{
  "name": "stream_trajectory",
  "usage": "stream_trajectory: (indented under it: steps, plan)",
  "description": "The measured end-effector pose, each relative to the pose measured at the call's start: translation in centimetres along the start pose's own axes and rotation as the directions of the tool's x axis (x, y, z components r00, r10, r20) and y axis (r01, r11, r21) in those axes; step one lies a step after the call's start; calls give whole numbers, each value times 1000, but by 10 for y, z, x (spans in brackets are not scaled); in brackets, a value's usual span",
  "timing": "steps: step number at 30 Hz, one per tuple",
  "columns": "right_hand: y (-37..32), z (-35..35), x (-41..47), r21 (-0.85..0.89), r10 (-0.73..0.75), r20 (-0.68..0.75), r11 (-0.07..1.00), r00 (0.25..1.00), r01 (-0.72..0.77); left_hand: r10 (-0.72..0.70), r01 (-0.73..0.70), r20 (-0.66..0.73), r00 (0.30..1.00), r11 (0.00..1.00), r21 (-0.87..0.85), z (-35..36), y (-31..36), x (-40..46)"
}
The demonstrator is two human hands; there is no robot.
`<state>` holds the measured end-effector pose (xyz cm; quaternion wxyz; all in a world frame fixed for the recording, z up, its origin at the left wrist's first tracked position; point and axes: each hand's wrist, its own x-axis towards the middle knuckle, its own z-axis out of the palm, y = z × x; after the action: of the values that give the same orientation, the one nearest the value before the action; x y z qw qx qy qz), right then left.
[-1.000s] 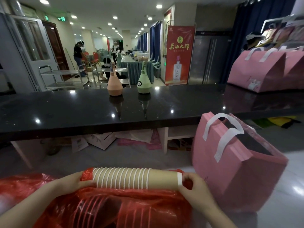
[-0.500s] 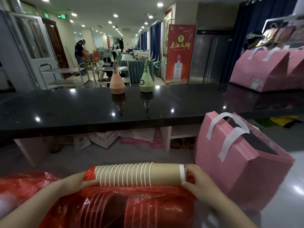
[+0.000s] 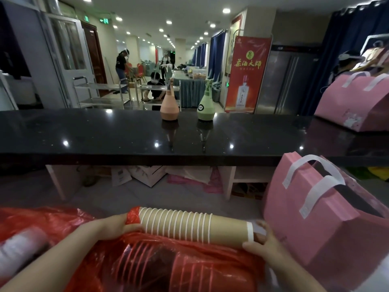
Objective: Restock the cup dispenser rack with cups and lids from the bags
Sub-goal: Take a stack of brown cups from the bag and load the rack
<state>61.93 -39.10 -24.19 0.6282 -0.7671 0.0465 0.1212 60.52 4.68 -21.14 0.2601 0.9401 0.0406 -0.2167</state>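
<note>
A stack of tan paper cups [image 3: 195, 227] with white rims lies on its side over a red plastic bag [image 3: 160, 264] at the bottom of the view. My left hand [image 3: 114, 227] grips the stack's left end together with a fold of the red plastic. My right hand [image 3: 261, 242] holds the right end at the open rim of the outermost cup. More stacked cups show through the red plastic below. A pale sleeve of white items [image 3: 19, 247], blurred, lies in the bag at the far left. No dispenser rack is in sight.
A pink paper bag [image 3: 311, 211] with white handles stands open just right of the cups. A long black counter [image 3: 126, 133] runs across ahead, carrying an orange bottle [image 3: 169, 106], a green bottle [image 3: 205, 107] and another pink bag [image 3: 353, 104]. People work in the hall beyond.
The cup stack has risen a little further out of the red bag and shifted to the right. Both hands keep their hold on its ends.
</note>
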Motion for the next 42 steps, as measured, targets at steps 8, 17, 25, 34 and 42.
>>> stream_trajectory:
  steps: [8,17,25,34,42]
  plan:
    - [-44,7,-14,-141,-416,-58,903,908,405,37,-43,-74,997,996,-73,3,-15,-1]
    - [-49,48,-5,717,-102,-54,688,993,110,102,-159,-290,952,971,-179,5,-4,-1]
    - [-42,53,-13,839,27,-78,541,997,51,-43,-245,-489,871,826,-508,1,-6,1]
    - [-48,39,-24,871,31,-160,474,987,127,-247,275,-611,752,960,-50,-9,-11,7]
    - [-56,37,-34,882,36,-160,454,987,126,124,-118,-728,675,991,60,-16,31,-13]
